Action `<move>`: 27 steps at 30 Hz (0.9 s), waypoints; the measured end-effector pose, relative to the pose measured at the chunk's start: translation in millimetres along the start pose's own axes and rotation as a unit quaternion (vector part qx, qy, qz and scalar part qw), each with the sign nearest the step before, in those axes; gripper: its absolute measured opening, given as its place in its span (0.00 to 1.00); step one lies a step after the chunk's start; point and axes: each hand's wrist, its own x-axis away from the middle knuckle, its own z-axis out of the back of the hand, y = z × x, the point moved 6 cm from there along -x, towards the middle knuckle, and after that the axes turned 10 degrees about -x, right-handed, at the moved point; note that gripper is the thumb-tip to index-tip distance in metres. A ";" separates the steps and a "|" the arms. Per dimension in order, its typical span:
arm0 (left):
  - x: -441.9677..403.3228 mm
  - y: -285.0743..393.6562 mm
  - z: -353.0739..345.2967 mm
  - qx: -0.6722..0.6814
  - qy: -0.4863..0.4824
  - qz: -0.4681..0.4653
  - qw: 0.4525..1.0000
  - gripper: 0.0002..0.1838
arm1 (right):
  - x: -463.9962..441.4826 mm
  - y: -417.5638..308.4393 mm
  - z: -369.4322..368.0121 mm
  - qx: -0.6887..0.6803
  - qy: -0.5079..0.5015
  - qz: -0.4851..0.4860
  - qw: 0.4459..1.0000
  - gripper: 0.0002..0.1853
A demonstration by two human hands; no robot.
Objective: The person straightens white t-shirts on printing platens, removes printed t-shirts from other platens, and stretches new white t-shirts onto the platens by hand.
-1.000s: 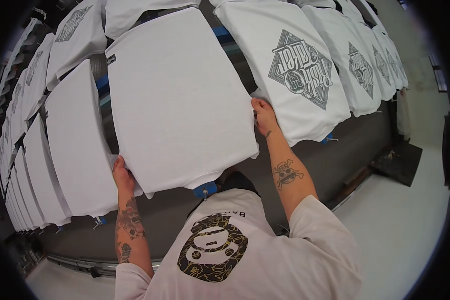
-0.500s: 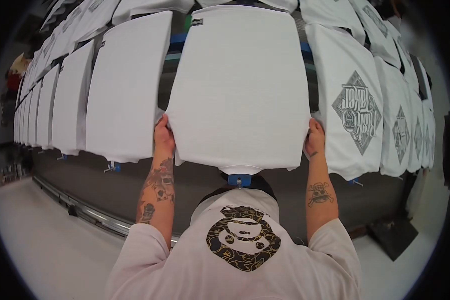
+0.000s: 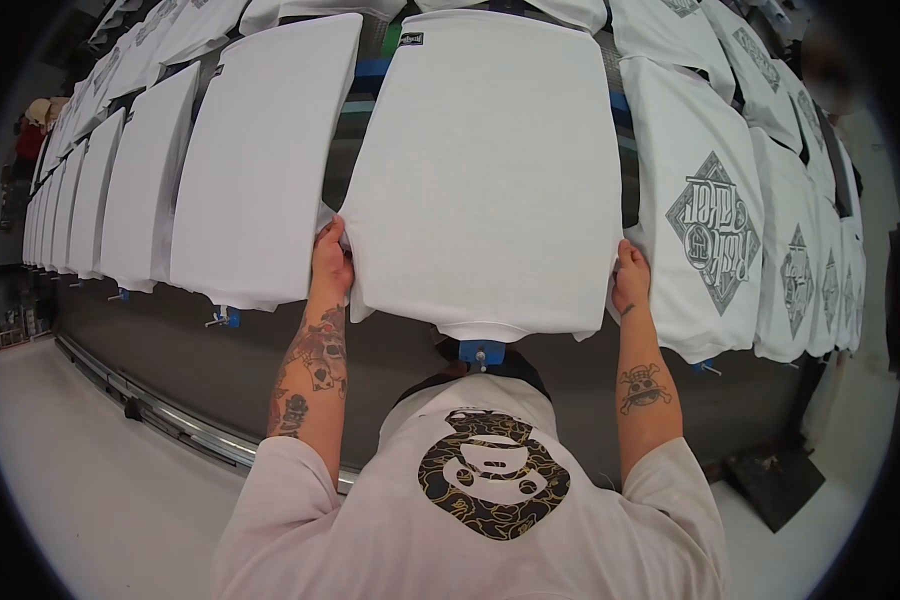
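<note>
We've got left hand (image 3: 332,255) and right hand (image 3: 630,277) each gripping a side edge of the shirt (image 3: 490,180); it's flat in front of us, bracket (image 3: 481,354) at its near end (printed shirt (image 3: 712,230) just right).

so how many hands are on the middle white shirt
2: the left hand at the left edge of the white shirt, the right hand at its right edge. No others show on it.
</note>
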 end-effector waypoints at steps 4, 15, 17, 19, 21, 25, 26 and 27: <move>2.8 1.5 -3.1 -0.006 -0.001 0.009 1.000 0.20 | 4.2 -2.1 1.1 0.018 0.023 0.024 0.999 0.14; 6.3 -63.9 67.6 -0.348 0.057 0.136 0.926 0.29 | 62.1 73.8 33.3 0.101 0.033 -0.177 0.978 0.27; 44.1 -78.6 66.7 -0.323 0.007 0.285 0.902 0.31 | 100.7 84.8 38.3 0.141 0.054 -0.292 0.945 0.27; 88.0 -76.3 47.8 -0.292 -0.041 0.428 0.854 0.34 | 129.5 83.1 23.5 0.052 0.019 -0.373 0.926 0.27; 112.3 -62.2 5.3 -0.166 -0.078 0.390 0.902 0.21 | 146.5 89.3 14.9 -0.037 -0.022 -0.449 0.893 0.27; 77.0 -64.5 10.7 -0.011 -0.041 0.208 0.977 0.18 | 116.7 99.7 35.1 -0.189 0.013 -0.239 0.952 0.20; 60.8 -67.1 24.1 -0.023 -0.037 0.156 0.987 0.17 | 107.7 101.4 44.6 -0.200 0.041 -0.194 0.960 0.17; 50.7 -65.2 33.5 -0.036 -0.032 0.103 0.993 0.17 | 111.4 90.5 42.8 -0.182 0.062 -0.158 0.968 0.16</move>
